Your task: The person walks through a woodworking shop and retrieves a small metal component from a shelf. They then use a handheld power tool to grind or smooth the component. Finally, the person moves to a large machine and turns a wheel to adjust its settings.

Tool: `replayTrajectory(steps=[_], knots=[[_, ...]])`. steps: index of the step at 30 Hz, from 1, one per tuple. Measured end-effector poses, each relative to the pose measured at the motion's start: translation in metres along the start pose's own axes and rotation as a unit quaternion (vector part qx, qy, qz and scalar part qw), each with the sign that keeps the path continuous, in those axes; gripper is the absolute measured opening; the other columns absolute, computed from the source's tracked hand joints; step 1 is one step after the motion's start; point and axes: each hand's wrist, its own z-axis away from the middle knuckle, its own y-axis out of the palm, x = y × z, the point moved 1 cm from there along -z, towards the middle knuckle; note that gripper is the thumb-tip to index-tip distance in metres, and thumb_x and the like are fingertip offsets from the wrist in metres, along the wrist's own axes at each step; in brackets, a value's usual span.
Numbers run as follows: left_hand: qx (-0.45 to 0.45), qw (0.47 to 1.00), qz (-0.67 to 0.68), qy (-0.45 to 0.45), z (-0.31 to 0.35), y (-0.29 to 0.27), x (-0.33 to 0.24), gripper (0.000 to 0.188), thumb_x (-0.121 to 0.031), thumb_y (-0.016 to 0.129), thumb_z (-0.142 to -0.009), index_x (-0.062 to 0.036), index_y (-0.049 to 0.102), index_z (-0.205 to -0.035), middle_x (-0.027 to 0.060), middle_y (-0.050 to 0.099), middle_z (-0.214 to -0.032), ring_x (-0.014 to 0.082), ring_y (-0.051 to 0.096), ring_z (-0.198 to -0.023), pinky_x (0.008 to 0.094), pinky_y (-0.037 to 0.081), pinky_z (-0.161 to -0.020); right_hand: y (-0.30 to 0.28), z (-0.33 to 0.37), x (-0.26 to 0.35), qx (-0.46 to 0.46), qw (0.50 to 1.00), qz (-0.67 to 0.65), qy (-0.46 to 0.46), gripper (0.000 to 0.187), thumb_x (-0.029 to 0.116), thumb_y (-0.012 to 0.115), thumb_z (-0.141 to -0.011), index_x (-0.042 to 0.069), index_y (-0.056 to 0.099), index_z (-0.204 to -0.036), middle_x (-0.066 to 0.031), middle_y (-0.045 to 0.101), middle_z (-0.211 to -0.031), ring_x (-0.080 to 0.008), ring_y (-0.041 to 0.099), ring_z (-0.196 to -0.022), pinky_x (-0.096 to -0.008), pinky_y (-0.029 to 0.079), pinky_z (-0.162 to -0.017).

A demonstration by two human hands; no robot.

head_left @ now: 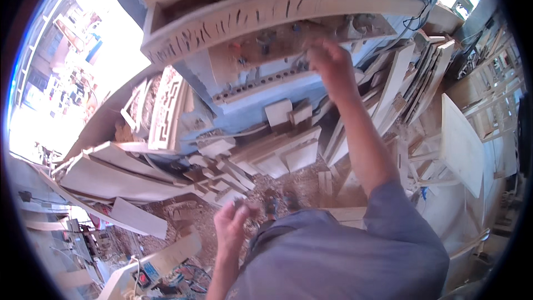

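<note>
My right hand (331,65) is raised in front of the wooden tool board (225,65) on the wall, its fingers bent and smeared by motion. Whether it touches or holds anything there is unclear. Small metal and coloured pieces stick out of this board. Just below it runs a narrow wooden strip (260,82) with a row of round holes. Low in front of my body, my left hand (229,226) is closed, thumb against curled fingers. A small greyish thing (239,202) seems to show at its fingertips, too small to name.
A curved wooden shelf (233,21) with dark marks overhangs the tool board. Boards and offcuts (302,154) lean along the wall below. A carved panel (166,108) stands at left, long planks (394,86) at right. Wood shavings (191,219) cover the floor around my feet.
</note>
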Motion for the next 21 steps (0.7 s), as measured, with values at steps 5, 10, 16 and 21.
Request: replayTrajectory(steps=[5, 10, 16, 21], knots=[[-0.005, 0.994, 0.098, 0.043, -0.043, 0.034, -0.042, 0.017, -0.009, 0.060, -0.093, 0.0031, 0.064, -0.104, 0.0142, 0.072, -0.092, 0.0179, 0.069, -0.082, 0.0317, 0.055, -0.078, 0.032, 0.104, -0.007, 0.156, 0.950, -0.229, 0.145, 0.014, 0.004, 0.060, -0.095, -0.001, 0.067, -0.106, 0.0015, 0.061, -0.082, -0.0046, 0.052, -0.071, -0.0195, 0.044, -0.065], [0.012, 0.979, 0.195, 0.061, -0.047, 0.059, -0.070, 0.017, -0.010, 0.063, -0.095, 0.0002, 0.062, -0.109, 0.0185, 0.071, -0.099, 0.0223, 0.071, -0.084, 0.0337, 0.058, -0.075, 0.052, 0.146, -0.004, 0.195, 0.934, -0.256, 0.158, 0.018, 0.012, 0.065, -0.095, 0.000, 0.066, -0.108, 0.0010, 0.061, -0.083, -0.0053, 0.054, -0.071, -0.0182, 0.041, -0.062], [0.000, 0.984, 0.176, 0.020, -0.051, 0.078, -0.064, 0.019, -0.008, 0.062, -0.094, 0.0035, 0.061, -0.109, 0.0187, 0.071, -0.099, 0.0230, 0.071, -0.081, 0.0335, 0.058, -0.073, 0.033, 0.147, -0.006, 0.162, 0.963, -0.177, 0.124, 0.014, 0.004, 0.061, -0.095, 0.001, 0.068, -0.107, 0.0007, 0.065, -0.088, -0.0055, 0.056, -0.076, -0.0206, 0.048, -0.070], [-0.042, 0.982, 0.186, 0.001, -0.032, 0.061, -0.045, 0.015, -0.007, 0.061, -0.092, 0.0024, 0.062, -0.104, 0.0187, 0.071, -0.096, 0.0233, 0.070, -0.075, 0.0349, 0.058, -0.069, -0.005, 0.098, -0.004, 0.028, 0.991, -0.118, 0.058, 0.015, 0.003, 0.061, -0.093, 0.000, 0.068, -0.106, 0.0005, 0.065, -0.083, -0.0054, 0.056, -0.071, -0.0210, 0.048, -0.066]])
